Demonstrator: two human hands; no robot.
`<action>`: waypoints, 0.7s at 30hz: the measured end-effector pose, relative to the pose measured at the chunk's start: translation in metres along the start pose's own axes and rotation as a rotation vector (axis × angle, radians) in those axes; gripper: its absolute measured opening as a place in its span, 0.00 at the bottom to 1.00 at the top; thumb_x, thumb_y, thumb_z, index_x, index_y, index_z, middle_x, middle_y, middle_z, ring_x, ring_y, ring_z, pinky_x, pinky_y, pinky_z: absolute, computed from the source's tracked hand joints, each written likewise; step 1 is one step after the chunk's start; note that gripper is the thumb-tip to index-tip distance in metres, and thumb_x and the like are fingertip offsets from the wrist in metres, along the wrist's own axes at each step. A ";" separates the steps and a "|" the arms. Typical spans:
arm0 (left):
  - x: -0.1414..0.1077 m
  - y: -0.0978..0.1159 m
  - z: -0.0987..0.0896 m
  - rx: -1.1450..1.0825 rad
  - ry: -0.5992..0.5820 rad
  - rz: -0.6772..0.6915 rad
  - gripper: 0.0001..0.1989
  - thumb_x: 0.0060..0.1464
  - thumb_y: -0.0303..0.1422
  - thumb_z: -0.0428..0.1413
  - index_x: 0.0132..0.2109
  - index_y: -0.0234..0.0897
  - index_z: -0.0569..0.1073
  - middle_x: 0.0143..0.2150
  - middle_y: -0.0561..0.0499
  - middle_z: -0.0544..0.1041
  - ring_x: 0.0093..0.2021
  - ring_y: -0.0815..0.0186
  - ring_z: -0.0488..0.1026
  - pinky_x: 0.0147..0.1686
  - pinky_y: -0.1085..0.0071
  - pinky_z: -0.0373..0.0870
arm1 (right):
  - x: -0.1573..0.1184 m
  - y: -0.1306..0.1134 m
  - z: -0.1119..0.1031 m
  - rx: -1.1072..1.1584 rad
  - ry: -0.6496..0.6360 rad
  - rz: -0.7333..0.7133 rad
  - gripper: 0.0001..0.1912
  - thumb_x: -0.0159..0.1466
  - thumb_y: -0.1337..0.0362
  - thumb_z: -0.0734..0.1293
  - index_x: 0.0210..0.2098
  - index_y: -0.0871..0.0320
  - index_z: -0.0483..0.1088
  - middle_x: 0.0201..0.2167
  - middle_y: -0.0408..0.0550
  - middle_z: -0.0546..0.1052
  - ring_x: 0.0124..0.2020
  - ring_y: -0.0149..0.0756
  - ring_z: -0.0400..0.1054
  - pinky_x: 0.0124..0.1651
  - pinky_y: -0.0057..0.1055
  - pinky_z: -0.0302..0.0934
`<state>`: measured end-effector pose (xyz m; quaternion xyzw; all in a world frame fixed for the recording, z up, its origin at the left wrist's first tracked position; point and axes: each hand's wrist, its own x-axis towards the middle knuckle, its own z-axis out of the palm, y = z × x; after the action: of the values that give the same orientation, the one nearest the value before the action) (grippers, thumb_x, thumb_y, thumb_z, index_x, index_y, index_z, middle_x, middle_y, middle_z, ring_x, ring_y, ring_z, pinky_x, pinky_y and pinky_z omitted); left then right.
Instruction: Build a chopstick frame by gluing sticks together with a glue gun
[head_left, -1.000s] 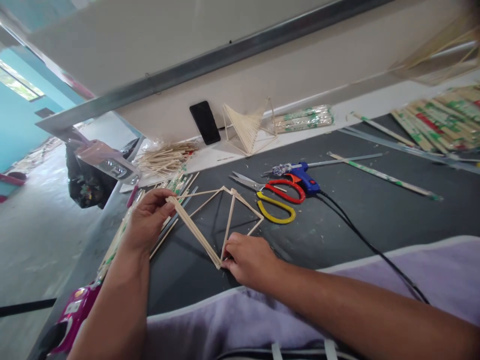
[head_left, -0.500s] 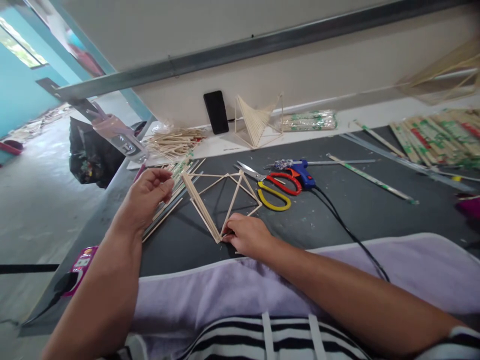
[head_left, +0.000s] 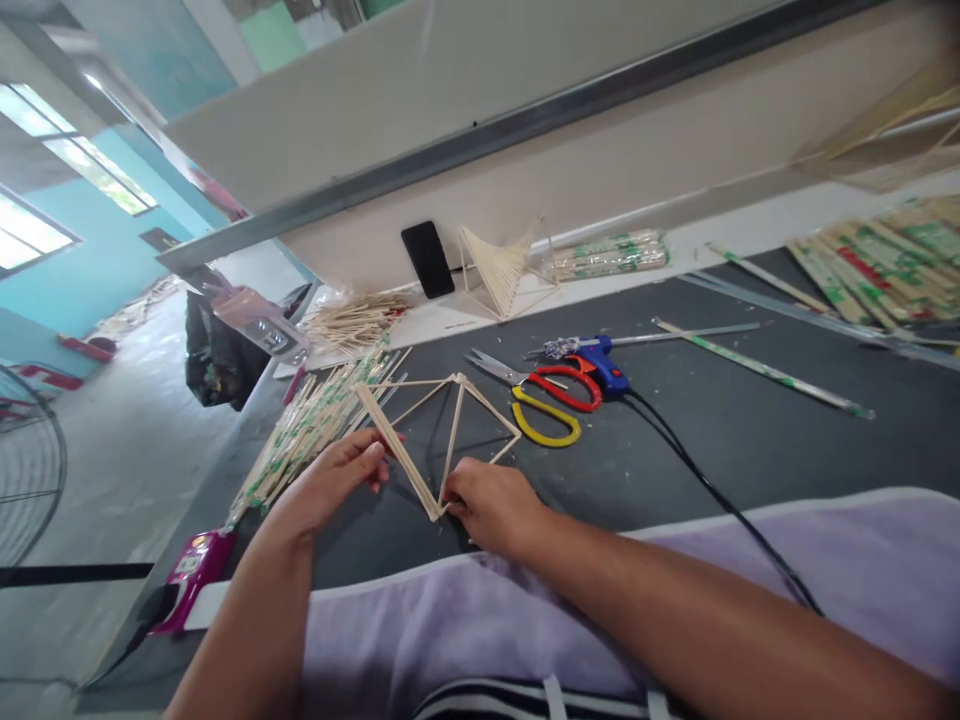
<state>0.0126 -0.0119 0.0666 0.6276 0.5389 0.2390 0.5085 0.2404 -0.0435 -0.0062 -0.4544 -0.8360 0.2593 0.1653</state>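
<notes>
A small frame of thin wooden sticks stands on the dark table, with several sticks side by side along its left edge. My right hand pinches the frame at its near corner; its fingertips are partly hidden. Beside the left edge is my left hand, fingers apart and slightly bent, one or two fingertips passing behind the sticks. Nothing shows in its grasp. To the right of the frame lie scissors with one red and one yellow handle. A blue glue gun rests just beyond them.
Wrapped chopsticks lie left of the frame; loose sticks are piled behind. A phone leans on the wall beside a finished stick model. A black cord crosses the right side. A pink power strip sits front left.
My left hand has come down and right, from above the sticks to the frame's left edge. My right hand keeps its hold at the near corner. The view has shifted somewhat.
</notes>
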 end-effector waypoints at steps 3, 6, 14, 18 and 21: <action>0.006 -0.017 0.001 -0.106 -0.001 0.077 0.24 0.53 0.47 0.56 0.50 0.35 0.73 0.39 0.43 0.75 0.33 0.64 0.70 0.31 0.71 0.67 | -0.001 0.001 0.000 -0.003 -0.003 -0.050 0.08 0.62 0.65 0.61 0.39 0.53 0.71 0.38 0.44 0.74 0.37 0.36 0.71 0.30 0.29 0.56; 0.011 -0.036 0.012 -0.256 0.092 0.135 0.28 0.48 0.48 0.59 0.52 0.37 0.72 0.42 0.42 0.74 0.35 0.63 0.70 0.32 0.70 0.68 | -0.002 0.002 0.002 0.014 0.015 -0.098 0.08 0.63 0.67 0.60 0.39 0.56 0.70 0.36 0.46 0.73 0.36 0.37 0.71 0.31 0.29 0.56; 0.019 -0.061 0.027 -0.350 0.097 0.155 0.34 0.43 0.52 0.62 0.53 0.37 0.72 0.40 0.44 0.73 0.33 0.67 0.67 0.32 0.71 0.65 | -0.001 0.006 0.005 0.130 0.015 -0.091 0.07 0.62 0.68 0.59 0.36 0.56 0.69 0.35 0.46 0.72 0.34 0.36 0.69 0.32 0.31 0.56; 0.018 -0.061 0.024 -0.366 0.097 0.158 0.33 0.43 0.51 0.62 0.53 0.37 0.71 0.40 0.44 0.73 0.34 0.65 0.67 0.32 0.71 0.66 | -0.002 0.007 0.004 0.122 -0.013 -0.076 0.09 0.64 0.67 0.58 0.38 0.55 0.69 0.36 0.45 0.72 0.36 0.36 0.68 0.33 0.31 0.57; 0.016 -0.057 0.023 -0.338 0.071 0.117 0.31 0.43 0.47 0.63 0.53 0.37 0.72 0.40 0.44 0.74 0.37 0.62 0.69 0.35 0.70 0.67 | -0.002 0.007 0.001 0.120 -0.050 -0.072 0.11 0.65 0.66 0.57 0.42 0.54 0.70 0.39 0.46 0.72 0.40 0.35 0.68 0.37 0.29 0.58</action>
<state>0.0119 -0.0118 0.0034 0.5544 0.4715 0.3774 0.5726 0.2456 -0.0426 -0.0107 -0.4065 -0.8389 0.3139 0.1804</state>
